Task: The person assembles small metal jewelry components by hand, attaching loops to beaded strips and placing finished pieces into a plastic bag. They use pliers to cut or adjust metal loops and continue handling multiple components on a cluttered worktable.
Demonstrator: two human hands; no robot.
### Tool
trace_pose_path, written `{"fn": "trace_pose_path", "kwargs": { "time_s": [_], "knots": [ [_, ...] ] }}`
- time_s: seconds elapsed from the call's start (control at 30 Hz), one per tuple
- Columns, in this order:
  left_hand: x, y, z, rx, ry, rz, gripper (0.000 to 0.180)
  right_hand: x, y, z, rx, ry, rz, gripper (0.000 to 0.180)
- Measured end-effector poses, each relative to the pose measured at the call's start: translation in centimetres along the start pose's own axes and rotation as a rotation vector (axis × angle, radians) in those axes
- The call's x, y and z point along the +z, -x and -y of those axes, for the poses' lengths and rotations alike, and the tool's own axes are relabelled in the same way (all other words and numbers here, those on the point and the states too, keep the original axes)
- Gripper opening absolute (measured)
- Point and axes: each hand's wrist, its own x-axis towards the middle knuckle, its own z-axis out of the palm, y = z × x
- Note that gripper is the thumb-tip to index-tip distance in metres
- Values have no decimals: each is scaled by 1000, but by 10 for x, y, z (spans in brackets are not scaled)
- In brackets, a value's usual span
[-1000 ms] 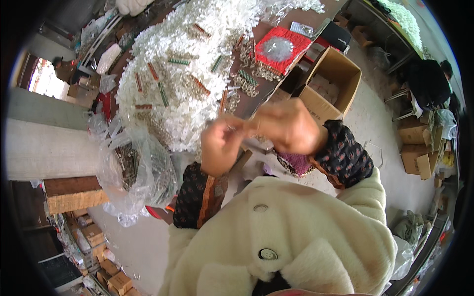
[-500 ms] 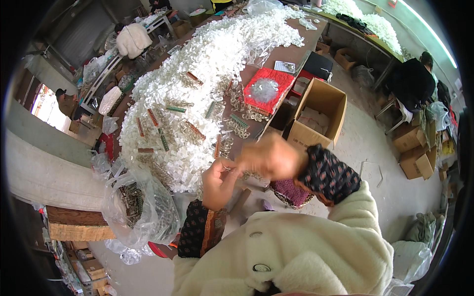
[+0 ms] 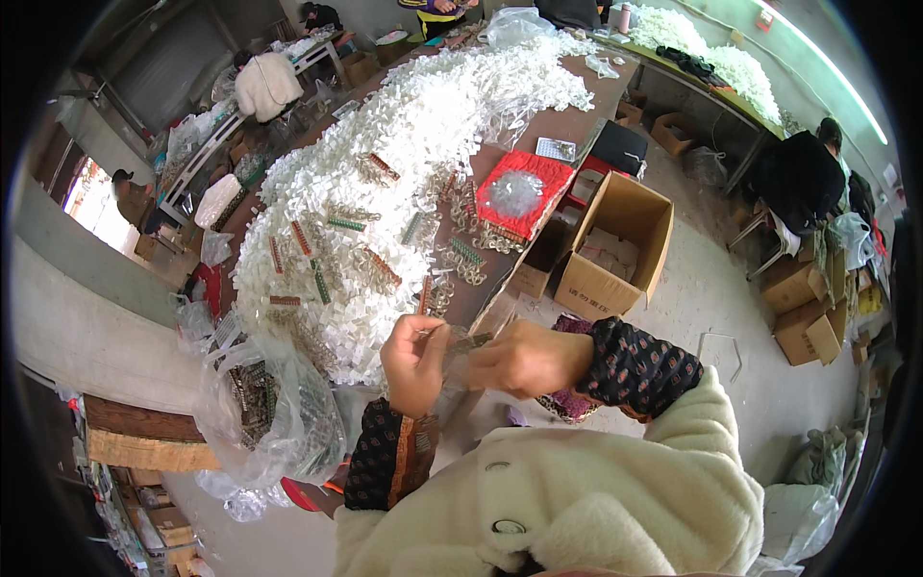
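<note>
**Long brown table, heaped with parts**

The table (image 3: 567, 125) runs from six o'clock up toward twelve. A white heap (image 3: 404, 144) of small plastic pieces covers most of it. Metal clip bundles (image 3: 461, 255) lie along the heap's three o'clock edge. A red tray (image 3: 524, 192) sits at the table's three o'clock side.

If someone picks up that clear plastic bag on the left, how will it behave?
The bag looks thin and crumpled, so it would probably flop and sag. It seems filled with small metal parts, so it is likely heavy for its size. Its open top may spill them.
</note>
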Motion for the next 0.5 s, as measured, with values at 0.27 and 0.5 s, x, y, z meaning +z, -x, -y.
{"fn": "trace_pose_path", "kwargs": {
  "time_s": [0.27, 0.5],
  "knots": [
    [-4, 2, 1, -43, 13, 68, 6, -10, -1, 3, -3, 14, -55, 22],
    [-7, 1, 3, -33, 13, 62, 7, -3, 1, 1, 18, -19, -58, 23]
  ]
}}
